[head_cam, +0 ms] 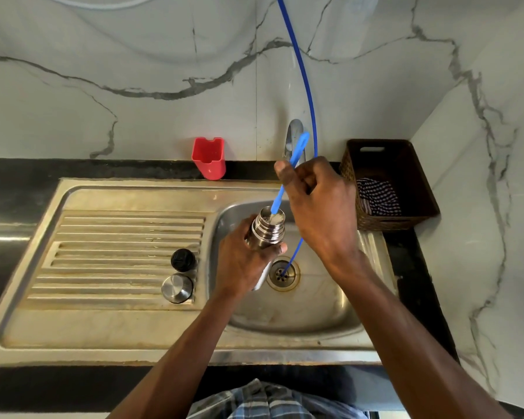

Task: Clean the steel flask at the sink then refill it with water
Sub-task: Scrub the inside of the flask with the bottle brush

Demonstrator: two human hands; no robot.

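Steel gleams at the centre of the view: the left hand (pixel 242 261) is wrapped round the body of the steel flask (pixel 268 229), holding it tilted over the sink (pixel 285 316) basin with its open threaded mouth turned up and away. The right hand (pixel 318 201) is clenched on the handle of a blue bottle brush (pixel 288 173), whose lower end sits in the flask's mouth, pale bristles just showing inside the rim. Just left of the basin, on the ribbed drainboard (pixel 118 255), stand a black stopper (pixel 183 260) and a steel cap (pixel 177 288), close together and apart from the flask. A thin blue hose (pixel 303 74) drops from above, passes behind the right hand and ends at the drain (pixel 283 274). On the counter (pixel 18 189) behind stand a red holder (pixel 210 158) and, to the right, a brown wicker basket (pixel 387 182) with a checked cloth (pixel 378 196) in it. I judge the job is mid-clean: lids off and scrubbing in hand, with rinsing, refilling and closing left. The tap (pixel 294 137) is partly hidden by the brush and hand; I see no water running. The flask's base is covered by the left hand, and whether it holds soap or water cannot be made out.
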